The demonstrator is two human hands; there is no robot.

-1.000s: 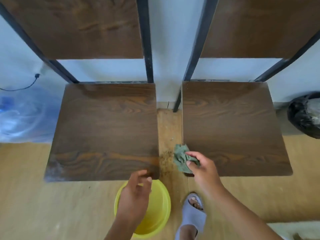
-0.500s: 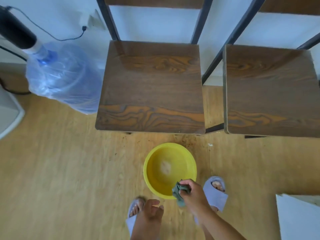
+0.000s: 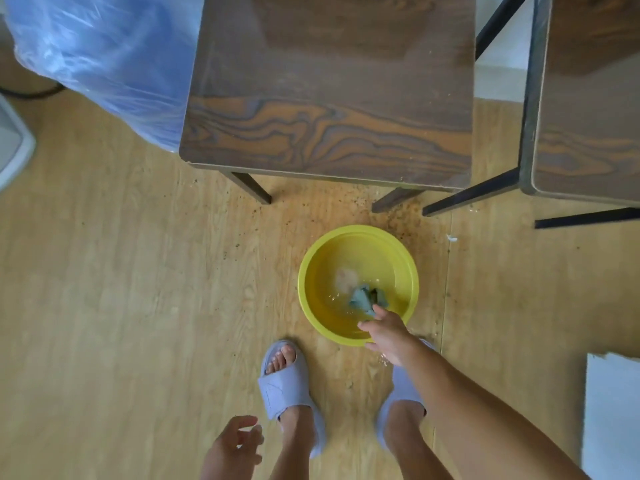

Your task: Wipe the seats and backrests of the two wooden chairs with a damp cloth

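Two dark wooden chairs stand ahead: the left chair's seat (image 3: 329, 98) fills the upper middle, and the right chair's seat (image 3: 588, 116) is cut off at the right edge. A yellow basin (image 3: 311, 271) with water sits on the floor in front of them. My right hand (image 3: 388, 334) reaches over its near rim and holds the green cloth (image 3: 363, 297) down in the water. My left hand (image 3: 235, 448) hangs low at the bottom, fingers loosely apart, holding nothing. The backrests are out of view.
A blue plastic-wrapped water jug (image 3: 104, 53) stands left of the left chair. Crumbs and dirt specks litter the wooden floor (image 3: 138, 306) around the chair legs. My feet in grey slippers (image 3: 287, 386) stand just behind the basin. A white panel (image 3: 613, 410) lies at the lower right.
The view has dropped from the chairs to the floor. My right hand carried the cloth from the right chair's seat edge down into the basin water. My left hand dropped lower.
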